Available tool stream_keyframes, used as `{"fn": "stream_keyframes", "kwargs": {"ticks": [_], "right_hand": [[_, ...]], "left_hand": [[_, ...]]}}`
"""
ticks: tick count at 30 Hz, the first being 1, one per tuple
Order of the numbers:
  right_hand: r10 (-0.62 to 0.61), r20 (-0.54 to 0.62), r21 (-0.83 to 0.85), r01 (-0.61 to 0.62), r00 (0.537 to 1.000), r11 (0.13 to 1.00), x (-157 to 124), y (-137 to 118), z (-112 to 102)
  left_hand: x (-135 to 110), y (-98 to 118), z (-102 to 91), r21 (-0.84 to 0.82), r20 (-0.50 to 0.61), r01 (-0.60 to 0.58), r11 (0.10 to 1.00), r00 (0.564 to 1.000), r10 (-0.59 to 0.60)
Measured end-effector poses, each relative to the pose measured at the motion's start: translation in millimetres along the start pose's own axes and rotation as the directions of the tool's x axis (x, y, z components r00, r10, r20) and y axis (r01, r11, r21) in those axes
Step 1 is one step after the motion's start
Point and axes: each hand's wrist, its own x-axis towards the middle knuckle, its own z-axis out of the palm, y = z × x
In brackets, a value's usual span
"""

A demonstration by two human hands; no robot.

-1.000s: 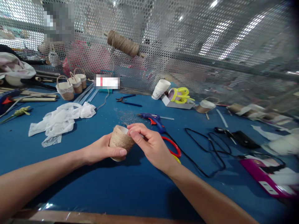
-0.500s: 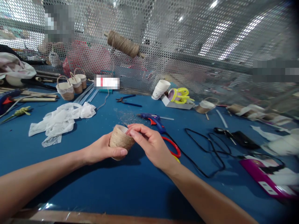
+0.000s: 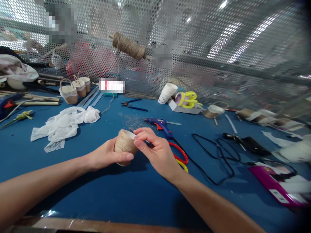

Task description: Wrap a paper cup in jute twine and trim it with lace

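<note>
A paper cup [image 3: 125, 144] wrapped in tan twine is held tilted over the blue table by my left hand [image 3: 109, 155], its thumb across the front and its fingers behind. White shows inside the cup's rim. At the rim's right side is my right hand [image 3: 154, 149], thumb and forefinger pinched together; whatever lies between them is too small to make out. Just behind the hands lies a blue glue gun [image 3: 159, 124] with an orange trigger. Scissors with red and yellow handles [image 3: 181, 153] are partly hidden by my right hand.
Crumpled white lace [image 3: 64, 124] lies left, with small twine-wrapped baskets [image 3: 69, 94] behind it. Blue-handled pliers [image 3: 134, 105], stacked white cups [image 3: 167, 92] and a twine spool [image 3: 127, 46] are farther back. A black cord [image 3: 206, 173] and a purple power strip [image 3: 274, 186] occupy the right.
My right hand has shifted slightly right and down along the cup's rim, with the fingers drawn back from inside it. More of the scissors' yellow handle shows. My left hand keeps its hold.
</note>
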Motion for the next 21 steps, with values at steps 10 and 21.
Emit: {"fn": "stream_keyframes", "kwargs": {"ticks": [10,21], "right_hand": [[0.000,-0.012,-0.068,-0.001,1.000,0.998,0.4,-1.3,2.0],[0.015,-0.083,-0.067,-0.021,0.996,0.998,3.1,0.2,-2.3]], "left_hand": [[-0.3,-2.1,0.7,-0.034,0.042,0.034,0.999,0.999,-0.032],[-1.2,-5.2,0.9,-0.312,0.137,0.139,0.940,0.985,-0.100]]}}
